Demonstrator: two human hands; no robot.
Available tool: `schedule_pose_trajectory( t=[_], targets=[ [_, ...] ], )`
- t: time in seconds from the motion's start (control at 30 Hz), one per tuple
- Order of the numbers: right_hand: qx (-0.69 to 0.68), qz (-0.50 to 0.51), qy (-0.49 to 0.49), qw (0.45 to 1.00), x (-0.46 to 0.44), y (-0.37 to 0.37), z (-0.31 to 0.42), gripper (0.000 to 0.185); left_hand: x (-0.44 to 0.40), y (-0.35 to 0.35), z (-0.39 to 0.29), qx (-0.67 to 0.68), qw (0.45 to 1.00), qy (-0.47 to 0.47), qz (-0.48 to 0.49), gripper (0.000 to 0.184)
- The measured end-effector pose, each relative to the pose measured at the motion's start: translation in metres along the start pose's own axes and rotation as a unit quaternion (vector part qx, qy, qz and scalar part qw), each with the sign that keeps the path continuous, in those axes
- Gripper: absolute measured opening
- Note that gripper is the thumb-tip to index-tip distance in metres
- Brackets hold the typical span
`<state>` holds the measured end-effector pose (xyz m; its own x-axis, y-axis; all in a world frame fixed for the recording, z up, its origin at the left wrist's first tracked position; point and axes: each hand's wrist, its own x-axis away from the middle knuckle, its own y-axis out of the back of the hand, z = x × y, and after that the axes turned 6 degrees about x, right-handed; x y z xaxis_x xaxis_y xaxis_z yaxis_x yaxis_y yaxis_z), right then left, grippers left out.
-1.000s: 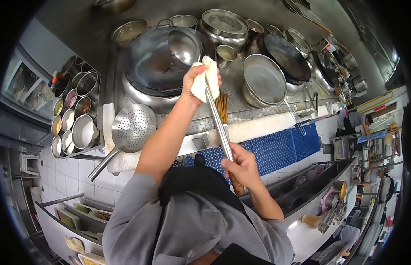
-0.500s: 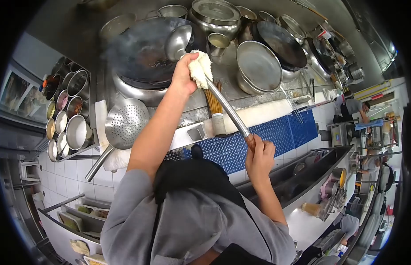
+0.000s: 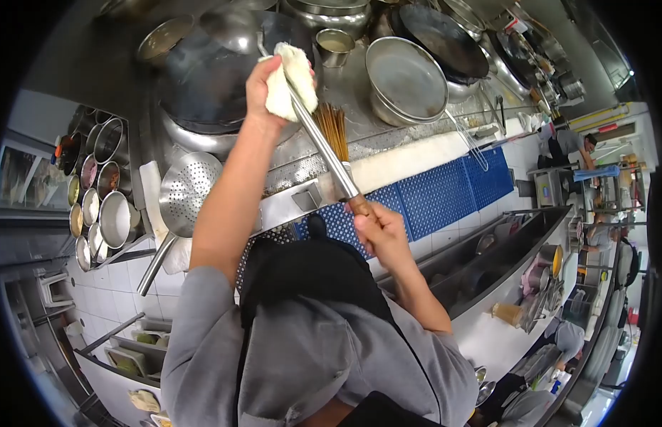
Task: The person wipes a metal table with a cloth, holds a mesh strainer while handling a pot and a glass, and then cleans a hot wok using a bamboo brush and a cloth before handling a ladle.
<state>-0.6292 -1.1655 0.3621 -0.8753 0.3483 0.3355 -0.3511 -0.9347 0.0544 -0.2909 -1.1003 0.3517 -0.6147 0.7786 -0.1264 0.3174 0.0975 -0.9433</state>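
Note:
A long-handled ladle [image 3: 324, 148] runs diagonally in front of me, its bowl up over the dark wok [image 3: 203, 85] and slightly blurred. My left hand [image 3: 260, 96] is closed around a whitish cloth [image 3: 291, 84], which wraps the upper part of the ladle's metal shaft. Lower down, my right hand [image 3: 385, 235] grips the wooden end of the handle. Behind the shaft stands a bamboo brush [image 3: 332, 132], partly covered by the ladle. A perforated strainer [image 3: 191, 186] lies left of my left forearm.
A small metal pot [image 3: 334, 47] and a wide strainer on a bowl [image 3: 406, 82] stand right of the wok. Several metal containers [image 3: 114, 219] with ingredients sit at left. A blue perforated mat [image 3: 438, 199] lies along the stove front. Another person [image 3: 569, 146] works at far right.
My left hand and the cloth have moved up and left, carrying the ladle's bowl further over the wok. My right hand has shifted left with the handle end. The view has tilted slightly.

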Motion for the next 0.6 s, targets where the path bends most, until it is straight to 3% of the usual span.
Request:
schedule_pose_trajectory(
  t=[0.03, 0.07, 0.1, 0.13, 0.23, 0.3, 0.37, 0.4, 0.47, 0.5, 0.53, 0.6],
  targets=[
    [0.145, -0.116, 0.136, 0.973, -0.003, 0.001, -0.003, 0.032, -0.004, 0.0, -0.007, -0.036, 0.999, 0.007, -0.032, 0.049],
    [0.285, -0.224, 0.262, 0.894, -0.007, 0.003, -0.009, 0.031, -0.007, 0.001, -0.009, -0.031, 0.998, -0.003, -0.057, 0.048],
    [0.413, -0.319, 0.374, 0.767, -0.01, 0.004, -0.012, 0.032, -0.005, -0.004, -0.006, -0.034, 0.992, -0.032, -0.116, 0.044],
    [0.403, -0.339, 0.376, 0.763, -0.011, 0.004, -0.008, 0.037, -0.003, -0.008, 0.0, -0.05, 0.987, -0.046, -0.143, 0.043],
    [0.316, -0.343, 0.358, 0.809, -0.028, -0.006, -0.01, 0.032, 0.02, -0.02, 0.045, -0.096, 0.973, -0.066, -0.198, 0.039],
    [0.192, -0.247, 0.224, 0.923, -0.034, -0.013, 0.001, 0.021, 0.056, -0.028, 0.089, -0.062, 0.983, -0.011, -0.172, 0.03],
    [0.035, -0.113, 0.098, 0.988, -0.049, -0.01, 0.008, 0.016, 0.093, -0.052, 0.124, -0.035, 0.98, 0.016, -0.195, 0.034],
    [-0.105, -0.024, -0.031, 0.994, -0.045, -0.009, 0.031, 0.016, 0.102, -0.039, 0.125, -0.084, 0.987, 0.024, -0.136, 0.04],
    [-0.186, 0.036, -0.079, 0.979, -0.041, -0.007, 0.031, 0.016, 0.105, -0.027, 0.119, -0.165, 0.984, 0.015, -0.056, 0.045],
    [-0.223, 0.073, -0.103, 0.967, -0.037, -0.006, 0.031, 0.017, 0.101, -0.028, 0.113, -0.173, 0.982, 0.006, -0.078, 0.043],
    [-0.191, 0.086, -0.1, 0.973, -0.031, -0.004, 0.026, 0.017, 0.094, -0.029, 0.104, -0.181, 0.978, -0.004, -0.102, 0.041],
    [-0.016, 0.018, -0.015, 1.0, -0.025, -0.012, -0.008, 0.017, 0.074, -0.025, 0.079, -0.161, 0.979, -0.016, -0.12, 0.034]
  ],
)
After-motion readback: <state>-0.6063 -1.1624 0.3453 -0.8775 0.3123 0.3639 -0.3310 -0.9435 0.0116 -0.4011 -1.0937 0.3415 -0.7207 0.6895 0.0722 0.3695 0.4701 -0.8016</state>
